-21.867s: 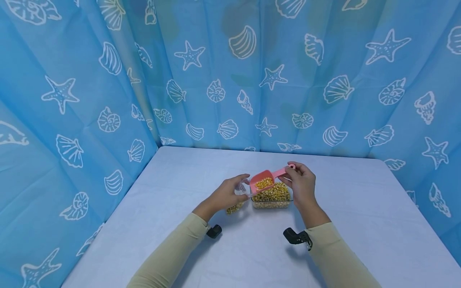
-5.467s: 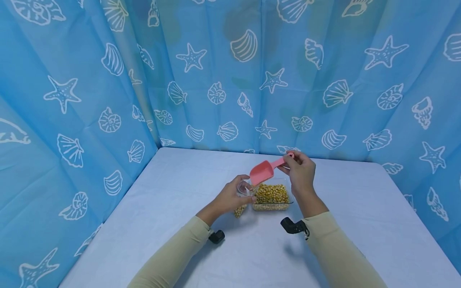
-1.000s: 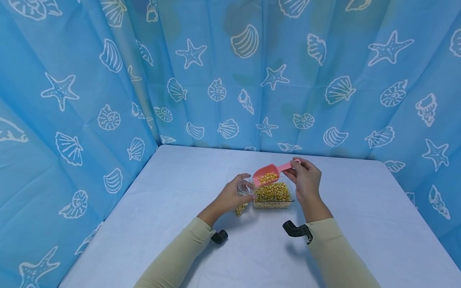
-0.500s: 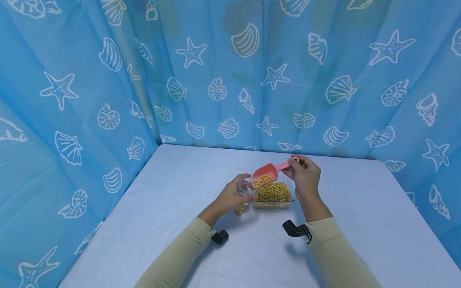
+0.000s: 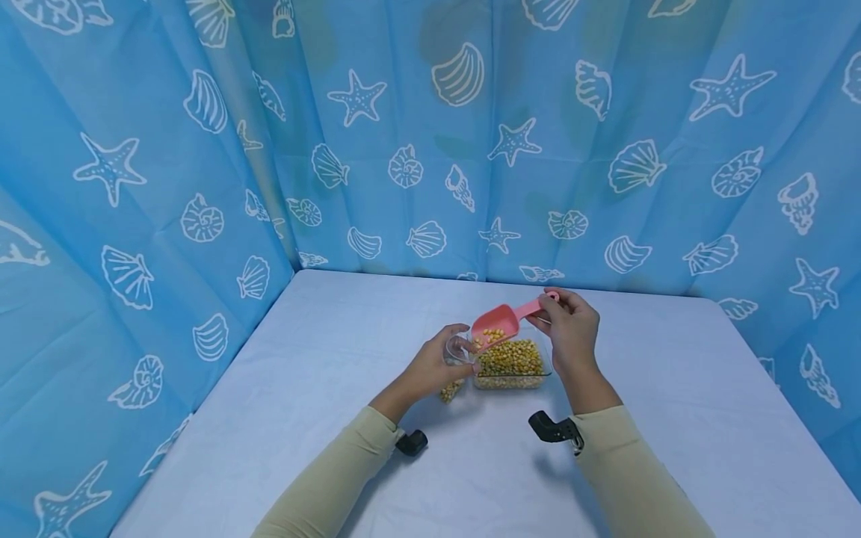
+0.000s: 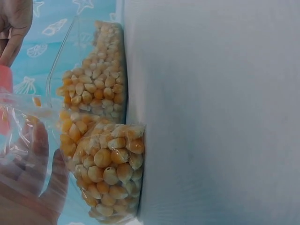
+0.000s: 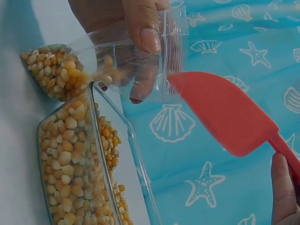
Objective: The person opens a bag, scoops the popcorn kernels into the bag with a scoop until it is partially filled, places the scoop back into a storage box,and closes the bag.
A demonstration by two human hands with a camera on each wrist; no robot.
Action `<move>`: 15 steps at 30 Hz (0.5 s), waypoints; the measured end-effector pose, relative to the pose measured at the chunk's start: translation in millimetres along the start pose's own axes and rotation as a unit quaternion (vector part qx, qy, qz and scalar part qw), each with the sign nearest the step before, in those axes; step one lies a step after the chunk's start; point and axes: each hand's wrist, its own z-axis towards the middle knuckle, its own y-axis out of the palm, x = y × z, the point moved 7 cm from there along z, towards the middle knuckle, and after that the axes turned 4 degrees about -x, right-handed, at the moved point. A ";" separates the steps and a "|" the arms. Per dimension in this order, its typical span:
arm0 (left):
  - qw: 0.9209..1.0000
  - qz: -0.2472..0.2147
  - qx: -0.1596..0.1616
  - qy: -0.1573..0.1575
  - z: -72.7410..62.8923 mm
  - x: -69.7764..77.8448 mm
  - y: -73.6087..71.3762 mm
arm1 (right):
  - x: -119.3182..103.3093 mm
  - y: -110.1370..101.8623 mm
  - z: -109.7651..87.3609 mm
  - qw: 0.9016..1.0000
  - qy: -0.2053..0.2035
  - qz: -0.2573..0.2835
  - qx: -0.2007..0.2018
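My left hand (image 5: 429, 366) grips a clear zip bag (image 7: 171, 56) near its mouth, thumb and fingers around the plastic. Corn kernels (image 6: 110, 173) fill the bag's bottom, which rests on the table. My right hand (image 5: 572, 329) pinches the handle of a pink scoop (image 5: 496, 321). The scoop tilts down to the left, its lip at the bag's mouth; some kernels remain on it. In the right wrist view, blurred kernels drop through the bag. Beside the bag stands a glass container (image 7: 96, 136) holding many corn kernels (image 5: 513, 357), partly below the scoop.
A white-covered table (image 5: 323, 344) lies under everything. Blue curtains (image 5: 403, 112) with shell and starfish prints hang behind it and at its sides. Black wrist cameras (image 5: 412, 443) are strapped to both forearms.
The scoop has tipped further toward the bag over the last second, and its kernels have slid to the lip and grown fewer. The left hand has stayed almost still.
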 end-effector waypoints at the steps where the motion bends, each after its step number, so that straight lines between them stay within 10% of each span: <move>1: 1.000 0.002 0.002 0.001 -0.1 0.5 -0.7 | -1.4 0.6 -0.4 1.000 -0.004 -0.002 -0.001; 15: 1.000 -0.014 0.016 0.008 0.3 2.1 -8.8 | -14.7 11.7 -2.5 0.999 -0.033 -0.032 -0.011</move>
